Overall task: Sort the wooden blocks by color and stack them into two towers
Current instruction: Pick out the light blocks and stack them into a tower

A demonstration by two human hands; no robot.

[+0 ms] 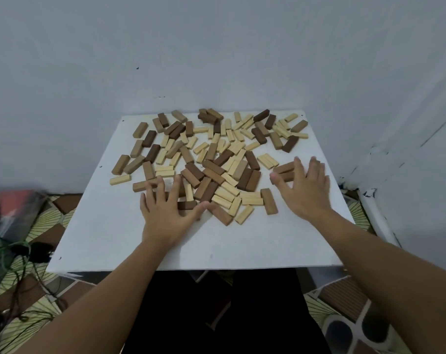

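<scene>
Wooden blocks (pixel 218 159), pale and brown mixed, lie scattered on the white table (pixel 130 241). Left hand (pixel 165 208) and right hand (pixel 306 187) spread flat, fingers straight, over near blocks.

A small white table (pixel 109 241) is set into a corner formed by two pale grey-blue walls (pixel 216 47), which are marked with a few dark specks and scuffs. The floor (pixel 45 218) is covered with a patterned surface of brown patches and pale yellow fan shapes, seen on both sides of the table, and a white pipe (pixel 377 215) is laid along the foot of the right-hand wall. At the left edge, green cables (pixel 15 254) and a blurred red and dark bundle (pixel 12 208) are seen on the floor, and the whole is lit softly and evenly.
</scene>
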